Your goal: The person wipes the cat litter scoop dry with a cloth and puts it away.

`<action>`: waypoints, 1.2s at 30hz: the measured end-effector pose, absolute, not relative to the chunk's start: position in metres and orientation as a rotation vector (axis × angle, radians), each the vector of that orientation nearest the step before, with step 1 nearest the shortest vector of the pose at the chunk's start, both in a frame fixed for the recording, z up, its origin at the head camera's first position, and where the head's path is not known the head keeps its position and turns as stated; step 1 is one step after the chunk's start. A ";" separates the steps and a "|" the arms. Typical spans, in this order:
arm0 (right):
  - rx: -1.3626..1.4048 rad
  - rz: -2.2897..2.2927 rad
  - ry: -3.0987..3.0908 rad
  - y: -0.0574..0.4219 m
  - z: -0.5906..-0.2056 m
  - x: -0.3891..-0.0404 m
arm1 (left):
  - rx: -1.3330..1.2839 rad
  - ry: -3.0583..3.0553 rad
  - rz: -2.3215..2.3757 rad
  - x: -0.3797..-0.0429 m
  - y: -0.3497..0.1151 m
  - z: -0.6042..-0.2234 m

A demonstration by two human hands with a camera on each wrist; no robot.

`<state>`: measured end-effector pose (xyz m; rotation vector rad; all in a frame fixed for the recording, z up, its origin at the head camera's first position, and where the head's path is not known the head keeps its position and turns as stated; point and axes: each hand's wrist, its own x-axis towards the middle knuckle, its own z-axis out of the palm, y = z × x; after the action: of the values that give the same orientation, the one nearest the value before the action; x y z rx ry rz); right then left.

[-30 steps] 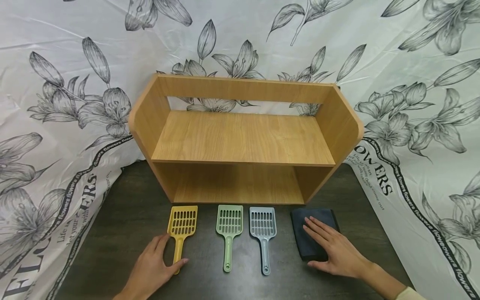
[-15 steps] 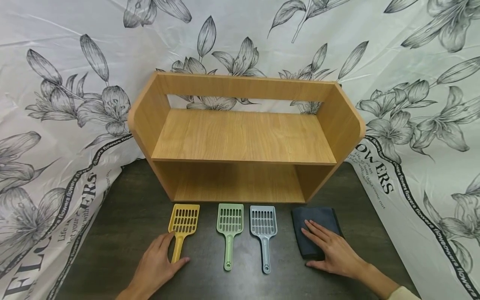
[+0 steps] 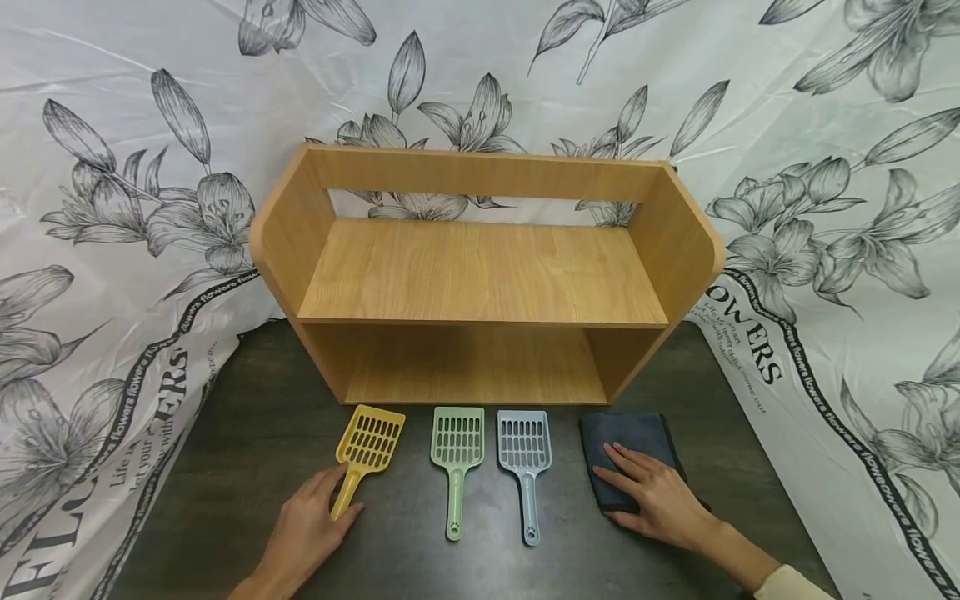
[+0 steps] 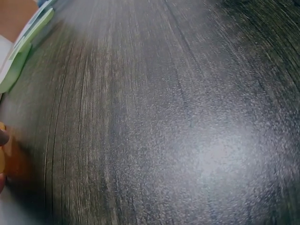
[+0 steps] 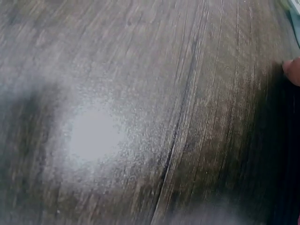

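Observation:
In the head view, my left hand [image 3: 303, 525] pinches the handle of a yellow litter scoop [image 3: 371, 437] between thumb and fingers. The scoop leans to the right, its slotted head near the shelf front. My right hand [image 3: 663, 504] rests with extended fingers on a folded dark blue cloth [image 3: 626, 432]. Between the hands lie a green litter scoop [image 3: 457, 437] and a light blue litter scoop [image 3: 524, 442], heads away from me. At the left wrist view's edge, only a sliver of the yellow scoop and fingertips show. A fingertip [image 5: 293, 71] appears in the right wrist view.
A two-tier wooden shelf [image 3: 480, 275] stands behind the scoops on a dark wood-grain table [image 3: 405, 567]. Flower-printed white sheeting [image 3: 105, 275] hangs behind it and covers both sides.
The yellow scoop has turned, its head swinging right and its handle end left, with my left thumb drawn in toward the handle. My right hand has shifted slightly left on the cloth.

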<state>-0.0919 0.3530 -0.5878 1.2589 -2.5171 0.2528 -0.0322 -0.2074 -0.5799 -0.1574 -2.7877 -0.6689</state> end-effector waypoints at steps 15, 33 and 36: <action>1.125 0.466 -2.517 0.342 -0.574 -0.099 | -0.115 -2.721 -0.675 -0.035 -0.213 -0.582; 0.786 0.974 -2.546 0.342 -0.539 -0.105 | -0.168 -2.610 -0.705 -0.039 -0.212 -0.556; 0.717 1.049 -2.541 0.342 -0.527 -0.107 | -0.193 -2.585 -0.725 -0.041 -0.207 -0.546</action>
<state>-0.1069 0.3415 -0.5271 0.7168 -2.5407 1.0494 -0.0405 -0.2074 -0.5458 -0.1932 -2.5850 -0.7250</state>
